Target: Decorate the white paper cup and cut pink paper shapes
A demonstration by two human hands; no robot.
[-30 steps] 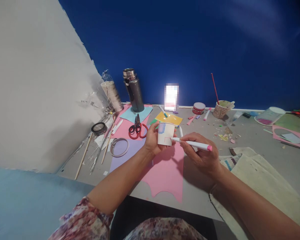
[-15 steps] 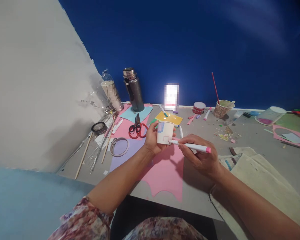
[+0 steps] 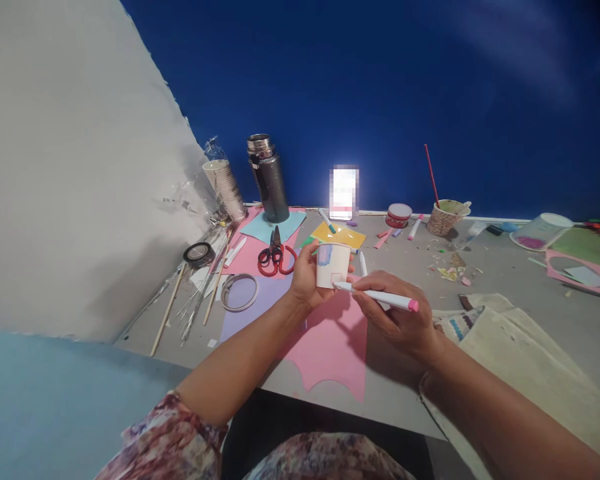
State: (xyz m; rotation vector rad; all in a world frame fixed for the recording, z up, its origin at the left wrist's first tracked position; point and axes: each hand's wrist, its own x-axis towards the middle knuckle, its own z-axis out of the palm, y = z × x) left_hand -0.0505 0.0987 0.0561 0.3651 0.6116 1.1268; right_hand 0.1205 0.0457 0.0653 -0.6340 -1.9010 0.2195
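My left hand (image 3: 306,280) is wrapped round a white paper cup (image 3: 330,261), its thumb at the near side and fingertips showing at the far edge. The cup carries a blue-purple coloured patch and a small pink outlined square low on its wall. A white marker with a pink end (image 3: 387,299) is gripped in my right hand (image 3: 403,313), its tip at the cup's lower wall by the square. Under both hands lies a cut sheet of pink paper (image 3: 335,347), partly over purple paper (image 3: 260,293).
Red-handled scissors (image 3: 276,257), a tape roll (image 3: 239,293) and black tape (image 3: 199,255) lie left. Behind stand a dark flask (image 3: 269,180), stacked paper cups (image 3: 224,190) and a bright, blurred-out screen (image 3: 344,192). A cream cloth (image 3: 520,367) covers the right front.
The marker tip has shifted slightly left along the bottom of the pink square, and my right hand moved left with it. The cup stays in my left hand, nearly still.
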